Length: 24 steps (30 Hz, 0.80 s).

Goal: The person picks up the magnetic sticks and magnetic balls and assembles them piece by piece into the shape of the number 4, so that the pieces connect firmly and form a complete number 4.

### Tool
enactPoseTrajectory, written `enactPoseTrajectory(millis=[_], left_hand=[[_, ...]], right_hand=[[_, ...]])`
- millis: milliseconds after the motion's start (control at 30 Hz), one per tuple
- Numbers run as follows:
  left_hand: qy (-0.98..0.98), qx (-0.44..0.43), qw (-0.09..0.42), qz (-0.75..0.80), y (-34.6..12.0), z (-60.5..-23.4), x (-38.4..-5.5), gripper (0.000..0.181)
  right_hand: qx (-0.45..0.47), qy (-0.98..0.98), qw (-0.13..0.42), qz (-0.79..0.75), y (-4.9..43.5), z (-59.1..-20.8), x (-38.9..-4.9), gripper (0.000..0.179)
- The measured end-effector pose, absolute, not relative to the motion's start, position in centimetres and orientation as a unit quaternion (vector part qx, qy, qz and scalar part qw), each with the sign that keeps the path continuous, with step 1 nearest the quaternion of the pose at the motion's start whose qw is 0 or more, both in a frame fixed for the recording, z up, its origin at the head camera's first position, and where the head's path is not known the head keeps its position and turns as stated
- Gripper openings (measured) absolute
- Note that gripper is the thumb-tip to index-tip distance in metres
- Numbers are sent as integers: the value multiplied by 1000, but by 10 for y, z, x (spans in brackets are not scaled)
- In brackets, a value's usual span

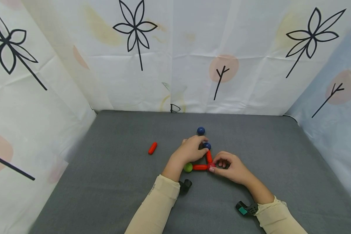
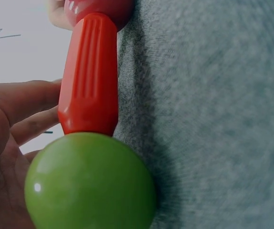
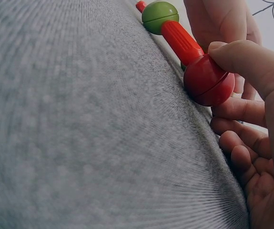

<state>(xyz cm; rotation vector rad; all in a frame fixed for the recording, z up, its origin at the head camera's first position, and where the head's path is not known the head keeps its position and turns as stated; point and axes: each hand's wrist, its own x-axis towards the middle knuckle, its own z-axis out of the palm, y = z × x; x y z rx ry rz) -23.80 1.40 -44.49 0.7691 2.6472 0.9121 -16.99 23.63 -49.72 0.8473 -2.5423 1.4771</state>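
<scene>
A red ball [image 1: 211, 166] forms the corner of a small construction toy, and my right hand [image 1: 232, 167] pinches it between thumb and index finger. One red rod [image 1: 200, 167] runs left from it to a green ball [image 1: 188, 167]. Another red rod [image 1: 209, 157] points away from me, with a blue ball [image 1: 206, 146] at its far end. Thumb and fingers of my left hand [image 1: 191, 149] hold that blue ball. In the left wrist view the green ball [image 2: 91, 183] hides part of the left palm. The right wrist view shows the thumb on the red ball [image 3: 207, 83].
A second blue ball [image 1: 201, 131] lies just beyond my left fingertips. A loose red rod [image 1: 152, 148] rests farther left on the grey tabletop [image 1: 120, 182]. White printed cloth [image 1: 190, 39] hangs behind and at both sides.
</scene>
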Motion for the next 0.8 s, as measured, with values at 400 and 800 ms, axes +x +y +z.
enactPoseTrajectory(millis=[400,800], left_hand=[[906,261,129,308,13,-445,-240,42],[906,264,135,303,13,-445,-241,43]], right_hand=[[273,-832,36,482,236,-498,-171,18],[280,-827,41,487,236,-499,-171,19]])
